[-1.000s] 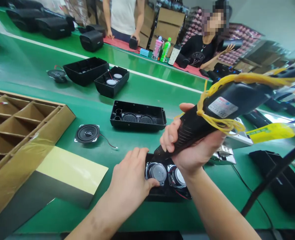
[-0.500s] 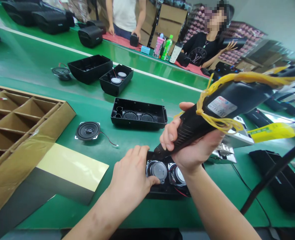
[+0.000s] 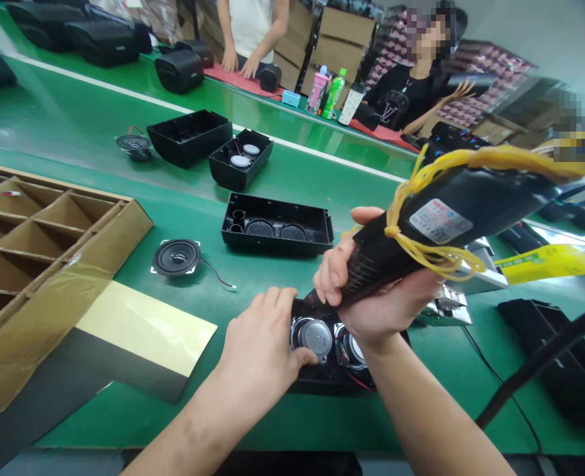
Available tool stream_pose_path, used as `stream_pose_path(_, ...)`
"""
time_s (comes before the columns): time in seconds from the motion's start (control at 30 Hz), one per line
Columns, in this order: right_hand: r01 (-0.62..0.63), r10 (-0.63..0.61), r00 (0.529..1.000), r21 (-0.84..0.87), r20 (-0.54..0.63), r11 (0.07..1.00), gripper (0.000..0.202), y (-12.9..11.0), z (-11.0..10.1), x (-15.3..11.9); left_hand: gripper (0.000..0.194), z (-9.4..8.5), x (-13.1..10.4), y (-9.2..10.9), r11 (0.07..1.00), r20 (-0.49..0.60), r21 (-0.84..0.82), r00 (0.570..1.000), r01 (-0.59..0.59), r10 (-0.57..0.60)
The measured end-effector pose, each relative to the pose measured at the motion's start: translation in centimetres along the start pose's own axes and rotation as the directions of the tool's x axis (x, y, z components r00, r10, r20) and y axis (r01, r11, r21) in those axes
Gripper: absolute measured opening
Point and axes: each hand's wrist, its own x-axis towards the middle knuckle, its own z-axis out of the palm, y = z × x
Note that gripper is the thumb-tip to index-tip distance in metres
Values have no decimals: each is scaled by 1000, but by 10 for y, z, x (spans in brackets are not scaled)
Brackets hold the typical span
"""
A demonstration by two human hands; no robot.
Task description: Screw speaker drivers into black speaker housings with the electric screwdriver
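Before me on the bench lies a black speaker housing (image 3: 316,383), its inside facing up, with two round speaker drivers seated in it. My left hand (image 3: 262,337) grips the housing's left side, thumb bent over beside the left driver (image 3: 316,338). Wrapped in my right hand (image 3: 381,297) is a black electric screwdriver (image 3: 371,264) with yellow cord tied round it. It slants down to the housing's far edge, just behind the left driver. The tip is hidden down in the housing. The right driver (image 3: 354,347) is partly covered by my right wrist.
A loose speaker driver (image 3: 176,256) and an open black housing (image 3: 277,228) lie beyond my hands. At left stands a divided cardboard box (image 3: 98,264). A thick black cable (image 3: 535,370) crosses at right. Two co-workers stand across the green belt (image 3: 74,119).
The housings and driver on the far belt have shifted slightly right. A co-worker's hands have come together on the red cloth. My own hands and the screwdriver hold almost the same place.
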Motion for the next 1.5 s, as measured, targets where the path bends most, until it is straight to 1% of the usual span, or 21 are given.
stream_pose_path(0.37,-13,9,998,51,68,999,61,0,-1,-1,59,-2,-1,1,1000,14,20,1000,1,-1)
stream_pose_path(0.57,-41,39,998,39,58,998,62,0,-2,-3,56,0,0,0,999,1,39,1000,-18,18)
stream_pose_path(0.77,-48,42,997,90,71,995,64,3,-1,-6,59,2,1,-1,999,8,40,1000,-5,4)
stream_pose_path(0.83,-46,38,996,97,86,994,64,2,-1,-7,60,2,2,-2,999,6,39,1000,-1,1)
stream_pose_path(0.97,-68,51,988,114,147,991,56,1,-1,-8,58,4,5,-4,999,1,42,1000,-7,7)
stream_pose_path(1.13,-82,57,986,154,157,985,56,6,0,-9,58,2,8,-4,999,18,51,1000,-12,11)
stream_pose_path(1.3,-144,114,982,208,151,967,66,10,-1,-9,59,1,9,-2,999,22,52,1000,-2,1)
stream_pose_path(1.4,-195,168,977,234,131,952,69,11,-1,-12,60,2,9,-4,1000,20,30,1000,-4,4)
stream_pose_path(1.5,-214,192,975,241,111,947,70,12,0,-13,60,3,9,-6,1000,21,6,1000,-7,7)
